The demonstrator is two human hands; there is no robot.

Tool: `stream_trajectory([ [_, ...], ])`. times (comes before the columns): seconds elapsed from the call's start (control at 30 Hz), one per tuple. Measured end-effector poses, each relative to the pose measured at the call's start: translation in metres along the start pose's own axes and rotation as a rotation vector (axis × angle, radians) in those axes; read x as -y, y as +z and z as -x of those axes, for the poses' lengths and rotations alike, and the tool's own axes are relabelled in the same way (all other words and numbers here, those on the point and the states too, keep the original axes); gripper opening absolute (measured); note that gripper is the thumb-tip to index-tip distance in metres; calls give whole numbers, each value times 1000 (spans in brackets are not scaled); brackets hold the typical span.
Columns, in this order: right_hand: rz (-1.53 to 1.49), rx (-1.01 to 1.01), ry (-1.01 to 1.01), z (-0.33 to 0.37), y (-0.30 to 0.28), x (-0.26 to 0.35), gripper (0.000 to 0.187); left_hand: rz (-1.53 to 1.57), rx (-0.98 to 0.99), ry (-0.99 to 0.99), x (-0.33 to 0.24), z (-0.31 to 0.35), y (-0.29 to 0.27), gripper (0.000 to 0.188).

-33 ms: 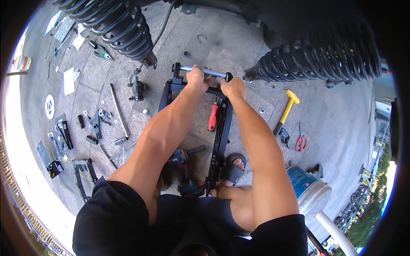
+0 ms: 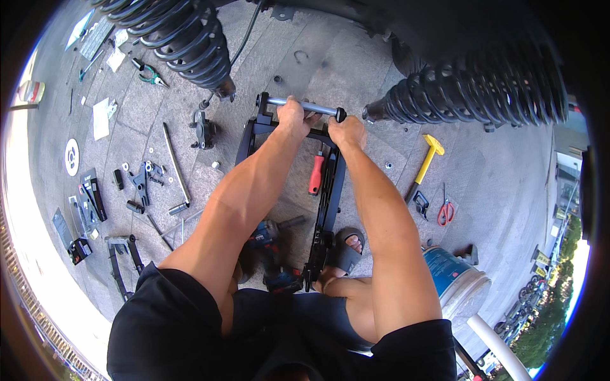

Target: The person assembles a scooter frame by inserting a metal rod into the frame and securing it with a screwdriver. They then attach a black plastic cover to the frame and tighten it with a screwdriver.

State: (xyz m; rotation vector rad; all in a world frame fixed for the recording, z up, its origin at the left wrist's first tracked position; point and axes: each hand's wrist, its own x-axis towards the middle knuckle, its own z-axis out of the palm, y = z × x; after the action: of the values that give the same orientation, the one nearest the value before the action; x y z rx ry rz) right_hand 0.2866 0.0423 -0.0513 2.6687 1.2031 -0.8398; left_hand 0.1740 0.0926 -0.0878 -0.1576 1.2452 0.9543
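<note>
A black swingarm-like metal frame (image 2: pixel 338 168) stretches forward from between my legs. Across its far end runs a silver rod (image 2: pixel 321 109) with a black end piece at the right. My left hand (image 2: pixel 293 118) is closed around the rod near its left half; some fingertips show beneath it. My right hand (image 2: pixel 347 131) grips the frame's right far end, just below the rod's end piece, and its palm side is hidden. Inside the frame, a red-handled screwdriver (image 2: pixel 316 174) lies with its shaft pointing away from me. A cordless power tool (image 2: pixel 270 236) sits between my feet.
Large coil springs (image 2: pixel 184 44) hang at the far left and far right (image 2: pixel 470 86). A yellow hammer (image 2: pixel 426 165), red-handled scissors (image 2: pixel 445 213) and a bucket (image 2: pixel 448 270) are on the right. At left lie a long wrench bar (image 2: pixel 173 162), green pliers (image 2: pixel 151 76) and a caliper-like part (image 2: pixel 203 130).
</note>
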Motion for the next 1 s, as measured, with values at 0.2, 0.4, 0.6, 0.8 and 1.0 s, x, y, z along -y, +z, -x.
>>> stream_trajectory([
  [0.2, -92, -152, -21, 6, 9, -3, 51, -7, -58, -40, 4, -14, 0, 26],
  [0.4, -212, -226, -137, 5, 24, -16, 50, 8, -4, -77, 6, -19, -2, 28],
  [0.6, -119, -229, -193, 1, 19, -15, 46, -20, -29, -43, 7, -11, 1, 30],
  [0.8, -78, -173, -240, -5, 11, -18, 48, -29, -80, -26, 7, -5, 5, 33],
  [1.0, 8, -149, -245, -10, 9, -20, 51, -52, -114, 36, 8, -2, 8, 29],
])
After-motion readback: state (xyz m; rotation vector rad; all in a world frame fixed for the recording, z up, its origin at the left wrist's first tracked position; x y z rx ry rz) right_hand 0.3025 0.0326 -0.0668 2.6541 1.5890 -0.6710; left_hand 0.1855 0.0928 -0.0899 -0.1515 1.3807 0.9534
